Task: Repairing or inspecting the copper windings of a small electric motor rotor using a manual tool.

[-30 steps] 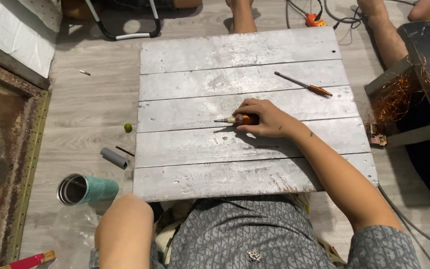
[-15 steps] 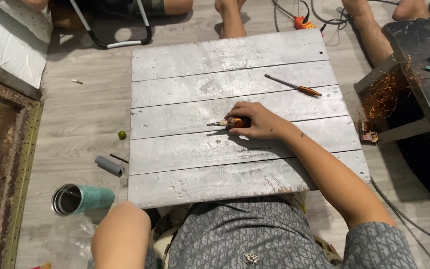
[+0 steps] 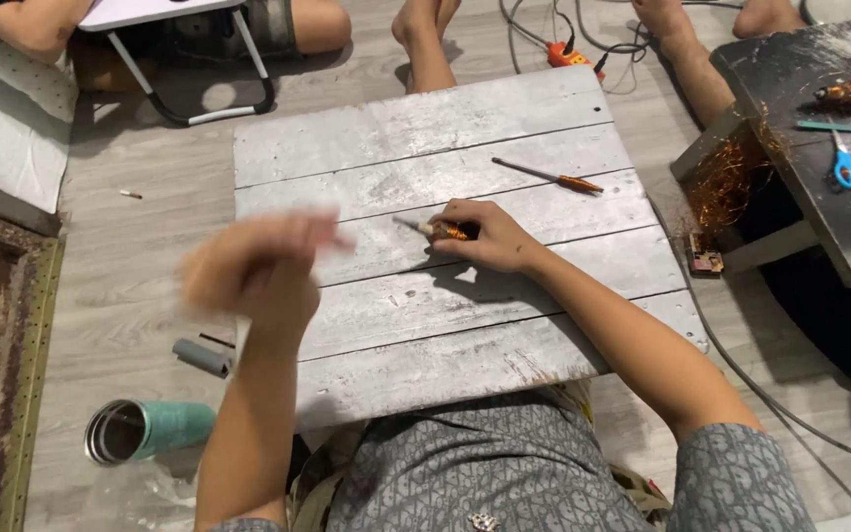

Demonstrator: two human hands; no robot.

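Fingers (image 3: 460,219) of the right hand (image 3: 490,238) curl tight around a small orange-wound piece (image 3: 442,231), pinning it flat mid-board, likely to steady it, while the left hand (image 3: 253,271) hangs blurred above the near-left planks, its fingers too smeared to read. The grey plank surface (image 3: 425,128) has bare boards all round. A screwdriver (image 3: 547,176) lies apart toward the far edge; a teal cup (image 3: 145,430) and grey tube (image 3: 201,357) sit off its left side.

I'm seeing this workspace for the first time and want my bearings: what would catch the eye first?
The grey plank board fills the middle, and on it the right hand grips a small orange-handled tool. The left hand is raised and blurred over the board's left edge. At far right, a tangle of copper wire glints beside a dark bench.
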